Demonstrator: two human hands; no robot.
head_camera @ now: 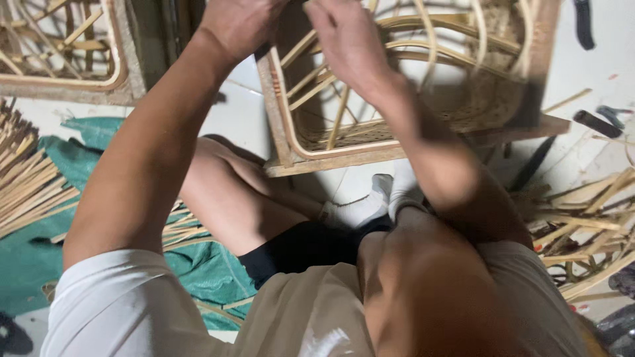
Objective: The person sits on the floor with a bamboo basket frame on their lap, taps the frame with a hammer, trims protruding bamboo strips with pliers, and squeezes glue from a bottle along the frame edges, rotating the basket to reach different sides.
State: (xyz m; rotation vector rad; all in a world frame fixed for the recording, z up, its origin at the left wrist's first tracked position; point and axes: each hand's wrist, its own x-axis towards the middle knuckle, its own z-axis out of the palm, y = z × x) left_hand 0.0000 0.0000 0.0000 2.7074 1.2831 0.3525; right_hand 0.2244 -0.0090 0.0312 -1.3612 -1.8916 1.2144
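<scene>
White floor (595, 53) is strewn with cane strips (30, 182) over green sheeting (205, 271). Above the knees, a half-woven rattan frame (410, 86) is gripped by closed left hand (241, 23) and right hand (347, 39).

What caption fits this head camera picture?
Two hands, left and right, work cane strips on a woven basket frame.

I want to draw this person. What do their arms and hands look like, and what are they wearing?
Both arms are bare, with no gloves, rings or watch on the left hand or right hand. A short white sleeve covers the left shoulder. They also wear beige shorts.
</scene>
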